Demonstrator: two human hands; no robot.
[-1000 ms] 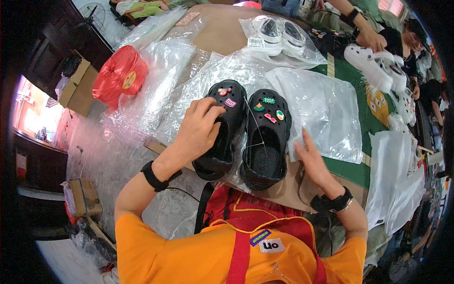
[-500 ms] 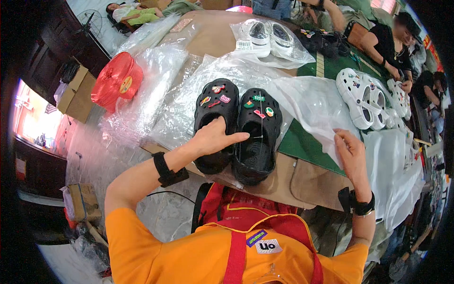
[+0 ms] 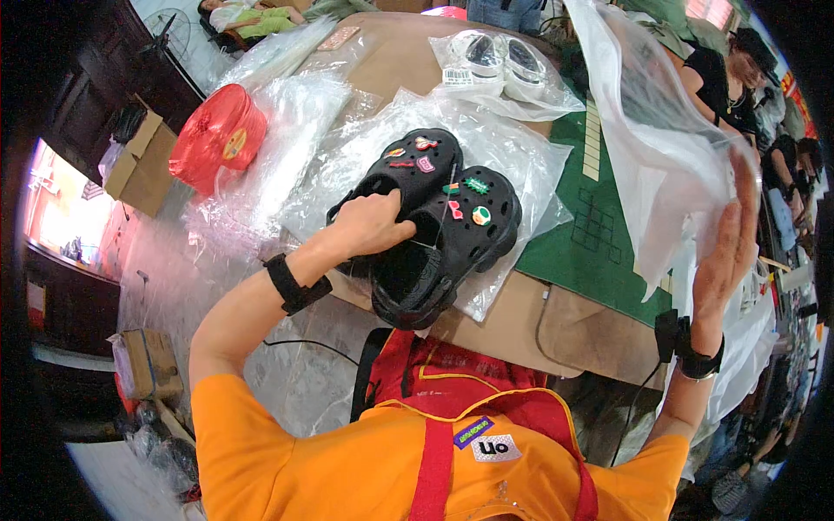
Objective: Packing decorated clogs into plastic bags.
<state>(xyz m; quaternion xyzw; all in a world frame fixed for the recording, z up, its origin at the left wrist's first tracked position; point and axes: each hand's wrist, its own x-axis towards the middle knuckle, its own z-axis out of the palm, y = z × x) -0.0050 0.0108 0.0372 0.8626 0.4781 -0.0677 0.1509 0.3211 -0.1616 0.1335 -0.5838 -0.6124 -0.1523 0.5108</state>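
Note:
A pair of black clogs (image 3: 434, 221) with colourful charms on the toes is tilted at the table's near edge, one overlapping the other. A thin pale strand runs between them. My left hand (image 3: 372, 221) is closed on the left clog, its fingers inside the foot opening. Off to the right, my right hand (image 3: 725, 247) is raised with its fingers pointing up and pressed to a translucent plastic bag (image 3: 638, 148). The bag hangs spread in the air and partly veils the fingertips.
Clear plastic bags (image 3: 304, 130) lie under and beside the clogs. Farther back is a bagged white pair of clogs (image 3: 491, 65). A red roll (image 3: 217, 139) stands at left and a green mat (image 3: 578, 217) at right. Another person (image 3: 738, 74) is at the far right.
The clogs have turned and tipped, the right one coming across the left. My right hand has gone up and rightward, and the plastic bag has swung up off the table, spreading out.

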